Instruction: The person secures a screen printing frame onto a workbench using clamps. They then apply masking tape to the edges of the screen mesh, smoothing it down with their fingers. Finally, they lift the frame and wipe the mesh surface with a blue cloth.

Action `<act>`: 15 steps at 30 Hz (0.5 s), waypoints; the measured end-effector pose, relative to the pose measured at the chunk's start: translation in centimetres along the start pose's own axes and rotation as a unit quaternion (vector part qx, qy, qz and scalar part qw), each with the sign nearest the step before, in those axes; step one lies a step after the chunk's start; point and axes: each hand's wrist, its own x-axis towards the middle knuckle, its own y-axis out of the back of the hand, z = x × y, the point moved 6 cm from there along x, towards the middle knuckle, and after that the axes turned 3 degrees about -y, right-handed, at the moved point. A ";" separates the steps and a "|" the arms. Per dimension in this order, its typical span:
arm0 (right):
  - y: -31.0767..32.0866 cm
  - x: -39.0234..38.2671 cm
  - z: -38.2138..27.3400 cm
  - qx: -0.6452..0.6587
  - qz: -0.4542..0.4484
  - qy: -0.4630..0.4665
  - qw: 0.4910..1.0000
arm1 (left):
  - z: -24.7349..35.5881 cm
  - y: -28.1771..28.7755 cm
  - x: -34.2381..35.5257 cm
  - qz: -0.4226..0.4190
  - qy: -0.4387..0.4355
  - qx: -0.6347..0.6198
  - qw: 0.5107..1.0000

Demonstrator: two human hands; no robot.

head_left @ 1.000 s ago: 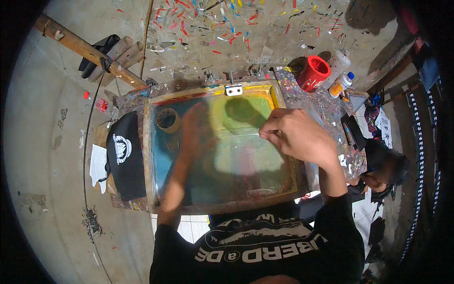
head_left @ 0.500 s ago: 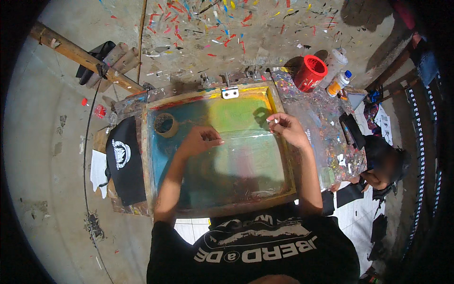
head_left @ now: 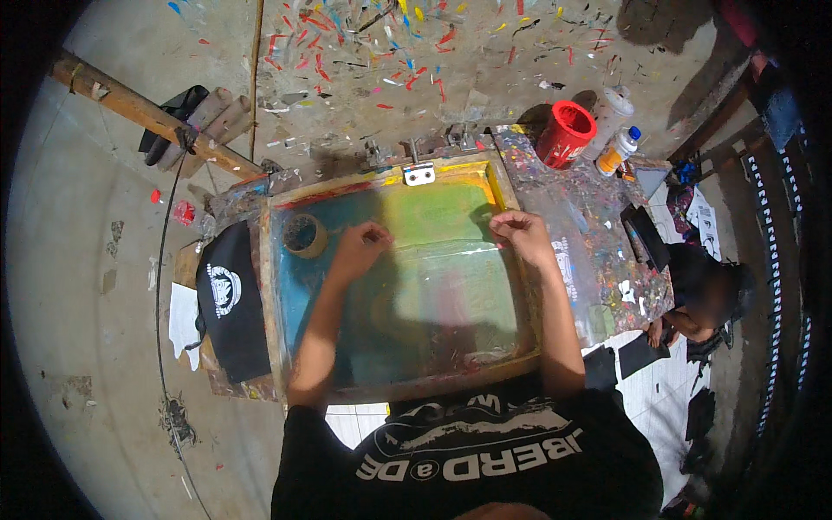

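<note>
In front of me lies a wooden screen-printing frame (head_left: 529, 303), its mesh stained blue, green, yellow and pink. Over the mesh, both hands pinch what looks like a thin clear plastic strip (head_left: 446, 250), shiny along its edge and hard to make out. My left hand (head_left: 362, 245) is closed on one end, near the middle left. At the right side of the frame, my right hand (head_left: 523, 232) closes thumb and fingers at the other end. A tan ring like a tape roll (head_left: 305, 236) sits on the mesh by my left hand.
A metal hinge clamp (head_left: 419, 174) grips the frame's far edge. On the paint-spotted table (head_left: 598, 225) stand a red container (head_left: 566, 136) and a blue-capped bottle (head_left: 618, 152). Black printed fabric (head_left: 234, 303) lies at the left. Another person (head_left: 706, 295) is at the right.
My left hand has moved a little left and away from me. My right hand stays near the frame's right side, its fingers drawn closer together.
</note>
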 end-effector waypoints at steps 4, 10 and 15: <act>-1.7 -0.2 -1.0 0.052 0.013 -0.010 0.998 | -1.5 -0.4 0.8 0.020 0.000 -0.089 0.996; -4.9 -1.3 -1.0 -0.054 -0.020 0.002 0.998 | -2.6 -2.6 0.3 0.031 0.027 -0.247 0.968; -4.5 -2.4 -0.5 -0.234 0.057 0.062 0.969 | -0.8 -3.5 -1.3 0.036 0.018 -0.193 0.980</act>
